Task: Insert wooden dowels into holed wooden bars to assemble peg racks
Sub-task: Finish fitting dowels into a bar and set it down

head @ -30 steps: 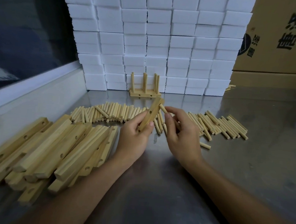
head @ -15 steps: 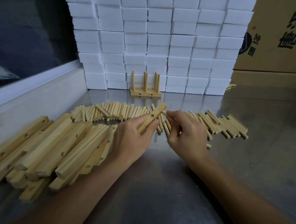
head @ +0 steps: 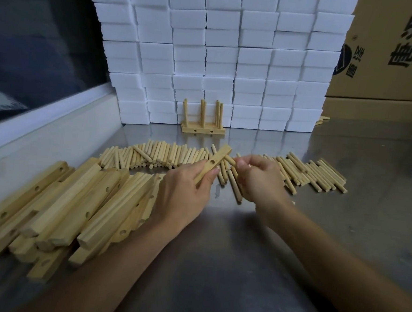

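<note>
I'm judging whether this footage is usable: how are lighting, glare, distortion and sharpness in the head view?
Head view: dim, bluish light; soft glare on the steel table near the bottom; wide-angle bending curves the white foam blocks and the window ledge; the left hand with its bar and the right hand look fairly sharp, edges softer.

Left hand (head: 185, 188) grips bar (head: 214, 162); right hand (head: 259, 179) pinches dowel (head: 229, 159).

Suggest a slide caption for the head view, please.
Left hand grips a holed bar while right hand brings a dowel to it.
</note>
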